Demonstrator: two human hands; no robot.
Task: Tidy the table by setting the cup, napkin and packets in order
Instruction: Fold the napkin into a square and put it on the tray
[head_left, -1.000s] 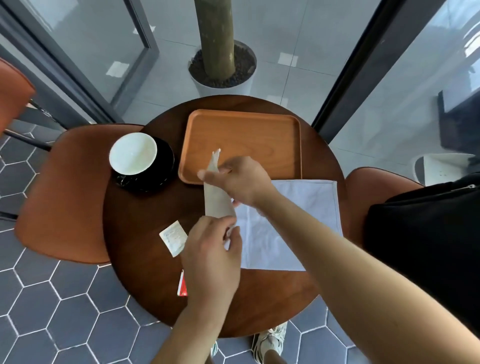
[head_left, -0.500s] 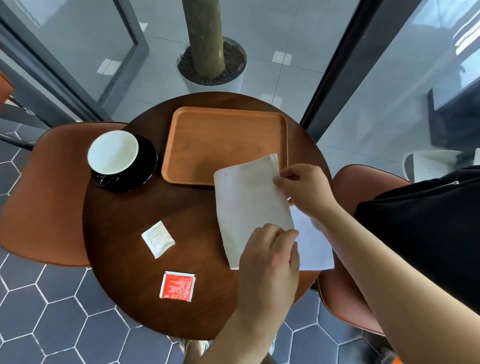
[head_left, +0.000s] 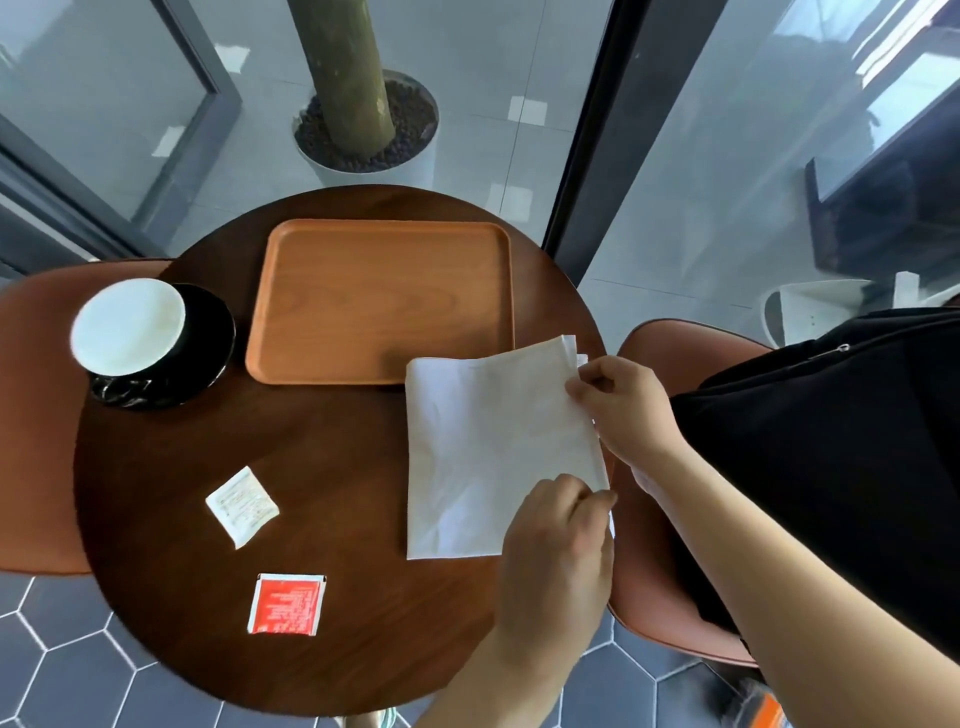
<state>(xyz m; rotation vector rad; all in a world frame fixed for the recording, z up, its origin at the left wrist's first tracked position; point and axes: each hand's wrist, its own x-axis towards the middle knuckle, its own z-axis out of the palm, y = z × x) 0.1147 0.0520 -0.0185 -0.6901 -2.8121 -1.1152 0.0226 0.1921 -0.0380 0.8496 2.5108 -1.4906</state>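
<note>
A white napkin (head_left: 488, 447), folded in half, lies on the right side of the round dark wooden table (head_left: 332, 457). My right hand (head_left: 623, 405) pinches its far right edge. My left hand (head_left: 558, 540) pinches its near right corner. A white cup (head_left: 129, 325) stands on a black saucer (head_left: 208, 343) at the table's far left. A white packet (head_left: 242, 505) lies left of the napkin. A red packet (head_left: 287, 604) lies nearer the front edge. An empty wooden tray (head_left: 382, 301) sits at the back.
Brown chairs stand to the left (head_left: 31, 415) and right (head_left: 665, 587) of the table. A potted tree trunk (head_left: 363, 119) stands behind it, beyond glass panels with dark frames. A black bag (head_left: 831, 447) rests on the right chair.
The napkin's left half was lifted and folded over to the right; both hands moved right with it, and it now lies folded in half. The view shifted, showing the red packet fully.
</note>
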